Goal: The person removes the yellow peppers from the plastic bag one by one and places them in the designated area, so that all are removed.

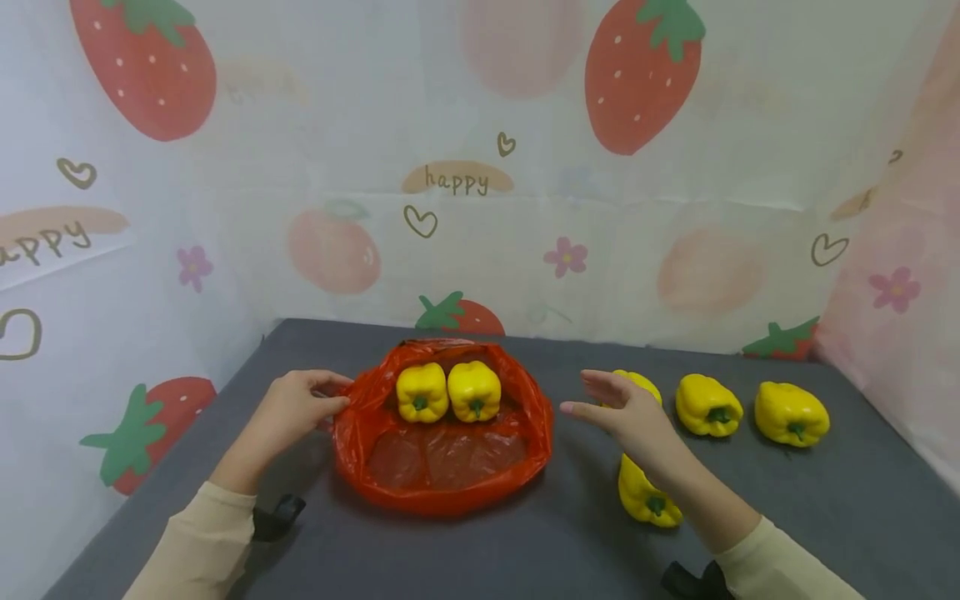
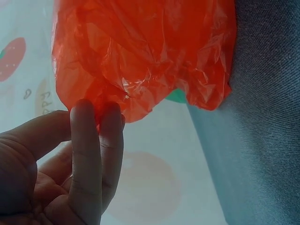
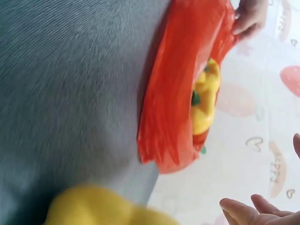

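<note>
Left grip [image 1: 294, 410] pinches the bag [image 1: 442, 500] at nine o'clock; right grip [image 1: 628, 414], empty and parted, hovers nearby at three.

Red bag [image 1: 442, 502], yellow peppers [image 1: 474, 385], green stems [image 1: 720, 415], grey table [image 1: 420, 558], 2 cream sleeves [image 1: 198, 537], strawberry-patterned white backdrop [image 1: 360, 108]

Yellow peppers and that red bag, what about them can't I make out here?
Head view: much of the leftmost loose back-row pepper, behind the right hand; part of the front pepper, behind that wrist.
Left wrist view: upper part of the red bag, cut by the top edge; its inside, behind its wall.
Right wrist view: foreground yellow shape, blurred, cut by the bottom edge.
</note>
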Tool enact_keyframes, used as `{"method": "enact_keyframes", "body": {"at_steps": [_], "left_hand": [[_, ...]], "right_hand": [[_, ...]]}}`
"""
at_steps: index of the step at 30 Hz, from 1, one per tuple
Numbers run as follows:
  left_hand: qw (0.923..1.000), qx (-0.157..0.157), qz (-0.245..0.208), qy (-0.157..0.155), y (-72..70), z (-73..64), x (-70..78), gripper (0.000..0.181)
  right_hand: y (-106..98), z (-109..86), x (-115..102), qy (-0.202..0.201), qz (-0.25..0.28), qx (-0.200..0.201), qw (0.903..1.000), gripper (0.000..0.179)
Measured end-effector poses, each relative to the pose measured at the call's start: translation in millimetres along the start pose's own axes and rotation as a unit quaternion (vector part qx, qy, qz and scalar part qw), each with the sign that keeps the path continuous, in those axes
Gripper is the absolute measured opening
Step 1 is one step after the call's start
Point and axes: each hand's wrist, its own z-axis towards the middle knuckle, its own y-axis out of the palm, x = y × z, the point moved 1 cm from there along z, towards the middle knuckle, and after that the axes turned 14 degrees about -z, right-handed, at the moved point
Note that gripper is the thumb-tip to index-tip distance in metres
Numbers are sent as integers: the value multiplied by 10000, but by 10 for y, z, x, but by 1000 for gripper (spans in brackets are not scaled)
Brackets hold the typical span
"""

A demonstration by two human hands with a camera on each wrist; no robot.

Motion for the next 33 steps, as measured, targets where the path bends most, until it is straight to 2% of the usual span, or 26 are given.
{"method": "enact_keyframes", "body": {"at_steps": [9, 21, 33], "left_hand": [[10000, 22, -21, -10, -9, 35, -2, 37], [10000, -11, -86, -17, -4, 12, 2, 38], [10000, -32, -59, 30, -13, 6, 6, 38]], "right_hand": [[254, 116, -107, -66, 204, 218, 9995, 71], [571, 348, -237, -210, 549, 540, 9968, 72], [810, 637, -313, -167, 270, 861, 9958, 72]]}}
